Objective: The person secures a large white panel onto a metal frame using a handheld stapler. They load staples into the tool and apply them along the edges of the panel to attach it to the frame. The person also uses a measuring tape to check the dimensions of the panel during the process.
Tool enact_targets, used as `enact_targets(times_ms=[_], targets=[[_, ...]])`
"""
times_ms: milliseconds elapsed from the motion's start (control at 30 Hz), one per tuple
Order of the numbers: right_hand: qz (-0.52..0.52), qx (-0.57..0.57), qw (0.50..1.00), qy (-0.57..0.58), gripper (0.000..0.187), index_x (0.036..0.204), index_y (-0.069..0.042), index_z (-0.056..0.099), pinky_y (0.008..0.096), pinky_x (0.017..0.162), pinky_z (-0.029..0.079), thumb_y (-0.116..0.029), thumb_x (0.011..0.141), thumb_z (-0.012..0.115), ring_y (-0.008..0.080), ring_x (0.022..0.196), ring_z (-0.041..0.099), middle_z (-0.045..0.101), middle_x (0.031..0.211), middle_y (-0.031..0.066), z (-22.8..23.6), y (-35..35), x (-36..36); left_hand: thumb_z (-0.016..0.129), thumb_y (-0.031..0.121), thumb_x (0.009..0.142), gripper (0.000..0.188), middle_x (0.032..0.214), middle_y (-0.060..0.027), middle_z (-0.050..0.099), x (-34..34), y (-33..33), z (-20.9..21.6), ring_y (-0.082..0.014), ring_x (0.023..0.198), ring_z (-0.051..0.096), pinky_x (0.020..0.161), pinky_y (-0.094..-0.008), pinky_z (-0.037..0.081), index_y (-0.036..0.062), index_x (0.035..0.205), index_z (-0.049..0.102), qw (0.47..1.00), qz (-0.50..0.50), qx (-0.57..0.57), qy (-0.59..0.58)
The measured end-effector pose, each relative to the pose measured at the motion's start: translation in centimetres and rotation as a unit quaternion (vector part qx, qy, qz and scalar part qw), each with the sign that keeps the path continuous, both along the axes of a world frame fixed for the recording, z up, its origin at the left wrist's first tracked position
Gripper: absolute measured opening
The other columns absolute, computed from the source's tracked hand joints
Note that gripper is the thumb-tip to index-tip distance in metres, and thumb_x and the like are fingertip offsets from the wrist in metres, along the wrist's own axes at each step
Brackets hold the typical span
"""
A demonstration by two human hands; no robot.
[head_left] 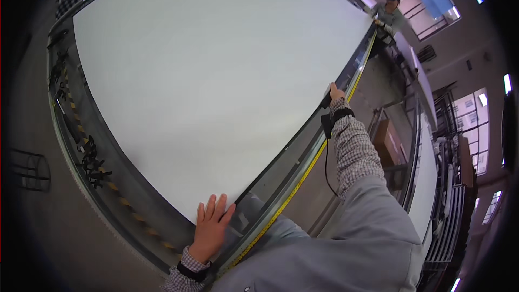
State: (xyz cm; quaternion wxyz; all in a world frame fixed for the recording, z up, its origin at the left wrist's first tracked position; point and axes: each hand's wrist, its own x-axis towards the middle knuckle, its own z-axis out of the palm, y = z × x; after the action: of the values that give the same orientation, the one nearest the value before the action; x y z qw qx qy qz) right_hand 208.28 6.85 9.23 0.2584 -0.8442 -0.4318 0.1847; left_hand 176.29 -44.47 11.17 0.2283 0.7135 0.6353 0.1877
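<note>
A large white sheet [216, 65] lies across a dark-framed table. My left hand [212, 230] rests on its near corner, palm down with the fingers spread; nothing is in it. Farther along the right edge, my right hand [336, 93] is closed at the sheet's border. A small dark piece [326, 100] shows beside its fingers, and what they grip is partly hidden. Around my right wrist is a black band [341, 113], with a black cable [327, 165] hanging near it. A yellow measuring tape [292, 197] runs along the table's right rail.
Another person [389, 16] stands at the far right corner, hands near the sheet's edge. Several black clamps [92, 157] sit along the left rail, near yellow-black striping [127, 204]. To the right are a cardboard box [389, 143] and metal racks [448, 221].
</note>
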Motion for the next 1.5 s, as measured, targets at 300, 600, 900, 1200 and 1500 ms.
enact_targets(times_ms=[300, 600, 900, 1200, 1500], targets=[[0.031, 0.013, 0.983, 0.18, 0.063, 0.106, 0.007, 0.051, 0.0431, 0.071, 0.047, -0.05, 0.079, 0.05, 0.0304, 0.091, 0.059, 0.058, 0.101, 0.018, -3.6, 1.8, 2.3, 0.06, 0.005, 0.071, 0.037, 0.121, -0.0123, 0.048, -1.6, 3.0, 3.7, -0.0329, 0.113, 0.044, 0.092, -0.0432, 0.036, 0.0039, 0.108, 0.053, 0.999, -0.046, -0.019, -0.018], [0.127, -0.043, 0.946, 0.296, 0.03, 0.089, 0.0, 0.06, 0.0378, 0.069, 0.048, -0.025, 0.085, 0.042, 0.024, 0.079, 0.059, 0.063, 0.088, 0.0123, -4.8, 4.2, 4.8, 0.061, 0.034, 0.077, 0.056, 0.136, -0.0158, 0.029, -4.6, 10.7, 1.1, -0.0292, 0.128, 0.024, 0.103, -0.0451, 0.023, 0.009, 0.123, 0.045, 0.992, 0.043, 0.089, 0.08], [0.521, -0.102, 0.493, -0.689, 0.024, 0.095, -0.007, 0.063, 0.0303, 0.067, 0.048, -0.02, 0.084, 0.046, 0.018, 0.086, 0.061, 0.063, 0.098, 0.0096, -7.1, 4.1, 3.6, 0.058, 0.04, 0.079, 0.065, 0.142, -0.0169, 0.018, -5.8, 10.8, -0.9, -0.0346, 0.132, 0.014, 0.105, -0.0508, 0.015, 0.012, 0.133, 0.035, 0.993, -0.001, 0.043, 0.107], [0.023, -0.083, 0.993, -0.083, 0.054, 0.109, 0.007, 0.054, 0.0401, 0.09, 0.041, -0.04, 0.087, 0.036, 0.034, 0.107, 0.051, 0.052, 0.114, 0.0254, -3.6, 2.5, 1.6, 0.063, 0.044, 0.072, 0.062, 0.143, -0.0131, 0.017, -7.4, 9.5, 1.1, -0.0378, 0.132, 0.009, 0.102, -0.0598, 0.01, 0.0245, 0.128, 0.043, 0.991, -0.065, 0.01, 0.119], [0.057, -0.056, 0.991, -0.112, 0.049, 0.097, 0.006, 0.06, 0.0386, 0.082, 0.044, -0.036, 0.087, 0.036, 0.0336, 0.097, 0.057, 0.059, 0.099, 0.0245, 0.0, -1.8, -3.4, 0.066, 0.046, 0.068, 0.066, 0.144, -0.0142, 0.016, -10.3, 6.8, 0.3, -0.0402, 0.132, 0.008, 0.1, -0.0615, 0.01, 0.0241, 0.126, 0.045, 0.992, -0.08, 0.018, 0.097]])
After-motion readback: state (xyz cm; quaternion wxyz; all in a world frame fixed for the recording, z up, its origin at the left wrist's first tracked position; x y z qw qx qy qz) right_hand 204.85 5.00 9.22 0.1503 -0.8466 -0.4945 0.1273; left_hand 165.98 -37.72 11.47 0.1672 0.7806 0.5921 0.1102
